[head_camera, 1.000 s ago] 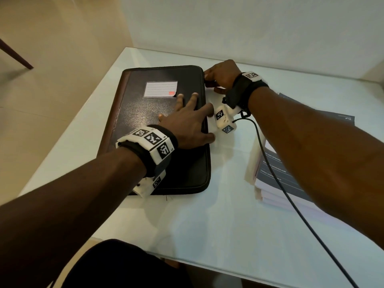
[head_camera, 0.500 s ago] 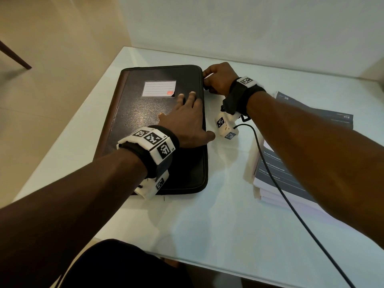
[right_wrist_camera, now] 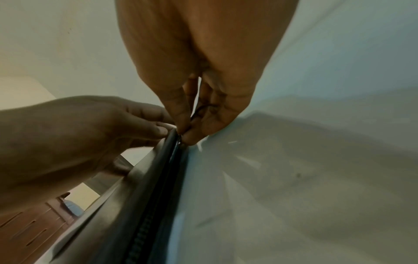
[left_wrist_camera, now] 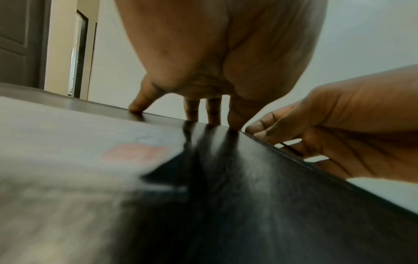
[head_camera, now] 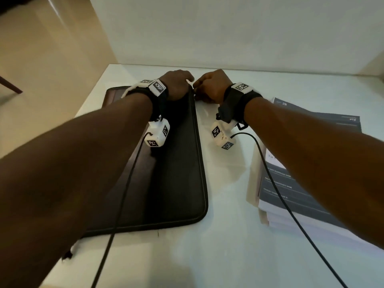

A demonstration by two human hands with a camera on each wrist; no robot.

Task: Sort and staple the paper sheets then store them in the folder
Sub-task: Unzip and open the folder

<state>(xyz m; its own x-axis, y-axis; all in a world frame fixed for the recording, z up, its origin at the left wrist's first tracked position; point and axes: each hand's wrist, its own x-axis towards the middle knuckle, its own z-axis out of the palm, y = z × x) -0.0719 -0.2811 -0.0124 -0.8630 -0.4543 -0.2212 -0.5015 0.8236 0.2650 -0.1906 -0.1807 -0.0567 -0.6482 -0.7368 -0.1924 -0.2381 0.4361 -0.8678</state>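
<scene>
With the dark folder (head_camera: 178,173) lying zipped on the white table (head_camera: 224,235) and the paper stacks (head_camera: 301,183) waiting at three o'clock, the right hand (head_camera: 212,86) is pinching the zipper pull (right_wrist_camera: 179,138) at its twelve-o'clock corner while the left hand (head_camera: 176,84) is pressing spread fingertips beside it, so storing seems barely begun.

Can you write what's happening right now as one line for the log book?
folder: shut, flat on table | left hand: fingertips press far corner | right hand: pinches zipper pull | paper stack: right, untouched
</scene>
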